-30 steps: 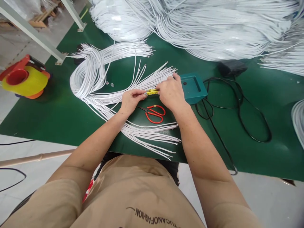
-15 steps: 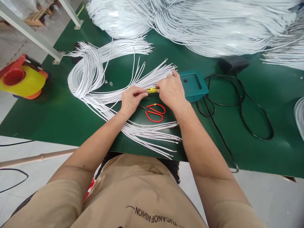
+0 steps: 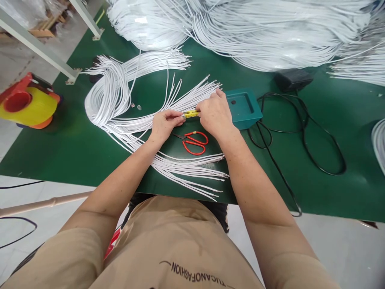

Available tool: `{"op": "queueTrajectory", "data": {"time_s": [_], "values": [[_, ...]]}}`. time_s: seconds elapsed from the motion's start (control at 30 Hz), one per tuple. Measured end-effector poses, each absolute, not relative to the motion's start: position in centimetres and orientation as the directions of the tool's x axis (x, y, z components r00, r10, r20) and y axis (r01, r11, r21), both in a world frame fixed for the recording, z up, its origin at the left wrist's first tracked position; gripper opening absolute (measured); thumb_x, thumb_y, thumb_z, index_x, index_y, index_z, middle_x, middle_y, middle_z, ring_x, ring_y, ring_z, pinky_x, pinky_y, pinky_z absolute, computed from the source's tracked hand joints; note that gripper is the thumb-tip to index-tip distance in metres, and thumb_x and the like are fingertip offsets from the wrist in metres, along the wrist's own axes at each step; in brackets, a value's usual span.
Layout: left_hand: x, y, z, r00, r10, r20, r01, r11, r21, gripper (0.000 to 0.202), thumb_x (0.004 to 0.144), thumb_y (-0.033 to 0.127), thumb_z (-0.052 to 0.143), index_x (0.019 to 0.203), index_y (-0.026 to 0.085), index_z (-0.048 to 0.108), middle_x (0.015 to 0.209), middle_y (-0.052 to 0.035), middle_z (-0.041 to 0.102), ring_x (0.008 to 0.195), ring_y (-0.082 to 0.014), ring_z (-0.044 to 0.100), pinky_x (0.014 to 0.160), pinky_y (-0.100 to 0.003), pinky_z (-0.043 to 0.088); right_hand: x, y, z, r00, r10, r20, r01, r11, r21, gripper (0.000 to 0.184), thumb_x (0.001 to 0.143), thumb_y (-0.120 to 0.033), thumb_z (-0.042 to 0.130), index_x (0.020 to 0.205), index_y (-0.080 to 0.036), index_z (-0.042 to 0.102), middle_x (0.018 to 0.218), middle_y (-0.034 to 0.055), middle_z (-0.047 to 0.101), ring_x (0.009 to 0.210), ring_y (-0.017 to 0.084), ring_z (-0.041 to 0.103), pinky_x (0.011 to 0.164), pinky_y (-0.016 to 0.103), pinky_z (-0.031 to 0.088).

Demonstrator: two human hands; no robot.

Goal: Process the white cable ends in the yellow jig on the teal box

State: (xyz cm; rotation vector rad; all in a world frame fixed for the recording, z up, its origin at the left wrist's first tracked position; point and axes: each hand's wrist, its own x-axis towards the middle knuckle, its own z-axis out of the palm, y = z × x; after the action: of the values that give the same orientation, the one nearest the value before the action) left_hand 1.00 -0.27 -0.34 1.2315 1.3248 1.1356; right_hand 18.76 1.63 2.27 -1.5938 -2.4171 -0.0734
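Note:
My left hand (image 3: 164, 125) is closed in a pinch, with a short pale cable end just showing at its fingertips. My right hand (image 3: 215, 112) is closed around a small yellow hand tool (image 3: 191, 114) with dark marks, whose exact kind I cannot make out. The yellow tool bridges the gap between both hands, and the cable end meets it. Behind them fans out a bundle of white cables (image 3: 144, 121). Scissors with red handles (image 3: 195, 143) lie on the green table just below my hands. More white cable ends (image 3: 195, 172) spread near the front edge.
Right of my hand sits a teal tray (image 3: 243, 108). A black box (image 3: 293, 80) and a looped black cord (image 3: 303, 132) lie beyond it. Large heaps of white cable (image 3: 270, 32) fill the back. At left stands a yellow-and-red tape dispenser (image 3: 30, 105), near a metal post (image 3: 39, 42).
Both hands stay at the same spot, and the yellow tool shows slightly differently between them. The whole view has shifted a little; nothing was let go.

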Motion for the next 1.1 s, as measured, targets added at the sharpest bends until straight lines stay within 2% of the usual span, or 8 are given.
{"op": "queueTrajectory", "data": {"time_s": [0.13, 0.37, 0.5, 0.63, 0.73, 0.87, 0.97, 1.1], "values": [[1.0, 0.0, 0.0, -0.046, 0.999, 0.015, 0.197, -0.006, 0.98, 0.019, 0.064, 0.022, 0.08, 0.079, 0.011, 0.075, 0.072, -0.0043, 0.072, 0.066, -0.0145, 0.068, 0.074, -0.027, 0.057, 18.7, 1.7, 2.2, -0.374, 0.892, 0.255, 0.908, 0.408, -0.096, 0.041, 0.096, -0.027, 0.031, 0.093, -0.01, 0.069, 0.089, 0.015, 0.07, 0.111, 0.032, 0.057, 0.107, 0.062, 0.028], [1.7, 0.0, -0.2, -0.034, 0.977, -0.209, -0.113, 0.204, 0.973, 0.018, 0.065, 0.009, 0.077, 0.081, 0.009, 0.071, 0.071, -0.0029, 0.071, 0.067, -0.0127, 0.069, 0.082, -0.029, 0.058, 18.5, 1.7, 1.9, -0.374, 0.888, 0.268, 0.908, 0.41, -0.089, 0.045, 0.098, -0.034, 0.03, 0.09, -0.012, 0.068, 0.088, 0.0134, 0.071, 0.111, 0.032, 0.058, 0.108, 0.061, 0.028], [2.4, -0.7, 0.4, -0.029, 0.956, -0.293, -0.248, 0.277, 0.928, 0.013, 0.073, 0.004, 0.069, 0.085, 0.009, 0.066, 0.075, -0.0032, 0.071, 0.072, -0.0125, 0.071, 0.09, -0.03, 0.056, 18.7, 1.8, 1.9, -0.374, 0.889, 0.263, 0.907, 0.41, -0.097, 0.049, 0.099, -0.034, 0.026, 0.094, -0.011, 0.069, 0.091, 0.0145, 0.071, 0.114, 0.033, 0.056, 0.108, 0.062, 0.027], [2.7, -1.3, 1.1, 0.018, 0.916, -0.401, -0.352, 0.381, 0.855, 0.006, 0.088, 0.013, 0.056, 0.093, 0.01, 0.059, 0.083, -0.0084, 0.072, 0.083, -0.0161, 0.073, 0.095, -0.033, 0.054, 18.9, 1.7, 2.2, -0.358, 0.908, 0.217, 0.916, 0.386, -0.103, 0.048, 0.098, -0.033, 0.027, 0.097, -0.01, 0.07, 0.094, 0.0155, 0.071, 0.116, 0.032, 0.054, 0.11, 0.058, 0.025], [2.4, -1.1, 1.4, 0.073, 0.866, -0.495, -0.414, 0.478, 0.775, 0.015, 0.093, 0.015, 0.046, 0.102, 0.009, 0.056, 0.095, -0.0154, 0.072, 0.094, -0.0206, 0.072, 0.095, -0.035, 0.054, 18.9, 1.5, 2.4, -0.356, 0.91, 0.213, 0.917, 0.384, -0.11, 0.049, 0.098, -0.032, 0.026, 0.097, -0.01, 0.07, 0.095, 0.0152, 0.071, 0.115, 0.031, 0.053, 0.111, 0.057, 0.024], [2.3, -0.4, 1.7, 0.25, 0.76, -0.6, -0.452, 0.639, 0.622, 0.028, 0.094, 0.014, 0.039, 0.116, 0.006, 0.056, 0.111, -0.0207, 0.068, 0.107, -0.0247, 0.068, 0.095, -0.035, 0.055, 18.8, 1.3, 2.7, -0.355, 0.906, 0.23, 0.914, 0.388, -0.12, 0.047, 0.097, -0.031, 0.028, 0.095, -0.011, 0.07, 0.092, 0.0144, 0.071, 0.111, 0.03, 0.055, 0.11, 0.056, 0.027], [2.8, -0.2, 1.9, 0.353, 0.697, -0.624, -0.46, 0.71, 0.533, 0.038, 0.092, 0.011, 0.034, 0.123, 0.006, 0.056, 0.118, -0.0206, 0.066, 0.115, -0.0253, 0.064, 0.096, -0.036, 0.055, 18.8, 1.2, 2.9, -0.356, 0.904, 0.235, 0.913, 0.39, -0.117, 0.045, 0.097, -0.03, 0.029, 0.093, -0.012, 0.07, 0.089, 0.0136, 0.07, 0.108, 0.029, 0.056, 0.109, 0.056, 0.029], [3.7, -0.4, 2.0, 0.376, 0.72, -0.583, -0.521, 0.685, 0.51, 0.044, 0.09, 0.007, 0.032, 0.127, 0.007, 0.054, 0.121, -0.0183, 0.066, 0.118, -0.0233, 0.063, 0.097, -0.035, 0.056, 18.8, 1.1, 3.0, -0.361, 0.905, 0.227, 0.915, 0.391, -0.104, 0.043, 0.097, -0.027, 0.03, 0.091, -0.012, 0.069, 0.09, 0.0139, 0.07, 0.108, 0.029, 0.056, 0.109, 0.057, 0.029]]}}
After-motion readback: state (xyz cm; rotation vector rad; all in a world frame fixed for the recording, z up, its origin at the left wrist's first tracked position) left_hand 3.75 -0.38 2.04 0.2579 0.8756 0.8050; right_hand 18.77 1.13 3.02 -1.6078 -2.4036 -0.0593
